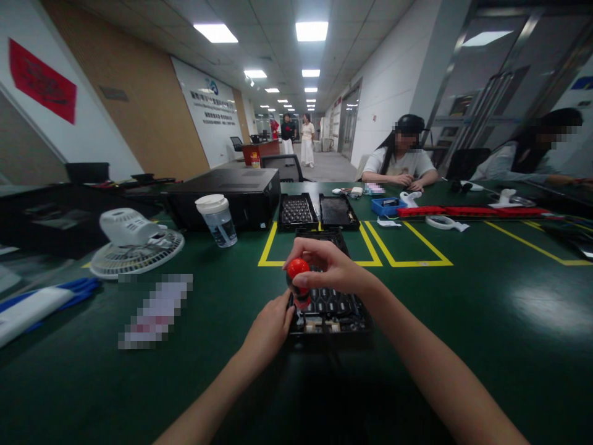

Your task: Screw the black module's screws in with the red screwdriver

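Observation:
My right hand (331, 267) is closed around a tool with a round red knob (297, 268) and a dark shaft, held upright over a black tray (352, 318) of small parts on the green table. My left hand (269, 327) is curled at the tray's left edge, its fingertips pinched near the tool's lower end; what they hold is hidden. The tray lies partly inside a yellow taped rectangle (370, 262).
Two more black trays (296, 212) (338, 211) and a black box (222, 191) stand behind. A clear lidded cup (217, 220) and a white fan (134, 241) sit at left. Two seated people (401, 161) work at the far right beside a blue bin (388, 206).

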`<state>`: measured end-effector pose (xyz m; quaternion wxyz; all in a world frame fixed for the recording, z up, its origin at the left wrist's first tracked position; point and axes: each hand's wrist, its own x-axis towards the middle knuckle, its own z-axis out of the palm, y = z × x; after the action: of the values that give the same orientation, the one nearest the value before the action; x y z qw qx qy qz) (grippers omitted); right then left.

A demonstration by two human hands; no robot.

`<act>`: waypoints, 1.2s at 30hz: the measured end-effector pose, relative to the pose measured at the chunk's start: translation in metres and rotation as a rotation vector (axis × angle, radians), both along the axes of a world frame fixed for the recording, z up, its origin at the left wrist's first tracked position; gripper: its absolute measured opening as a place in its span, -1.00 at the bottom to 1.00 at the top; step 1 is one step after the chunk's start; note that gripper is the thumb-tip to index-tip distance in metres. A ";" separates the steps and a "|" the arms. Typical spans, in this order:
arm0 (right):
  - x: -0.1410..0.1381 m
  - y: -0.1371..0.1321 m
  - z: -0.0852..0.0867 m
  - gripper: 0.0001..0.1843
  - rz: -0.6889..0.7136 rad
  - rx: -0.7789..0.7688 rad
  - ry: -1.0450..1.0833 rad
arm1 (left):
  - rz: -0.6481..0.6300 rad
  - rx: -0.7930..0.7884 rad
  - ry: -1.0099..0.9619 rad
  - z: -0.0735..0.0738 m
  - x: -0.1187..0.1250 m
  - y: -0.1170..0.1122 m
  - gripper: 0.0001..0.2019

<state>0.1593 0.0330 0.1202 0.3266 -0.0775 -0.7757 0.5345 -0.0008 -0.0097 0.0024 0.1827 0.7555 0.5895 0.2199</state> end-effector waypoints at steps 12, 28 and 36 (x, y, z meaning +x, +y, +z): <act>-0.002 0.003 -0.005 -0.76 -0.030 0.024 0.040 | -0.003 0.015 -0.004 -0.004 -0.002 0.001 -0.69; -0.005 0.003 -0.005 -0.78 -0.114 0.046 0.054 | 0.005 0.001 0.019 -0.003 -0.001 0.001 -0.66; -0.008 0.003 -0.007 -0.71 -0.170 0.059 0.086 | 0.009 -0.010 0.030 -0.004 0.000 0.002 -0.65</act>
<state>0.1515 0.0364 0.1132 0.4059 -0.1106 -0.7670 0.4845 -0.0011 -0.0076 -0.0021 0.1763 0.7551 0.5968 0.2065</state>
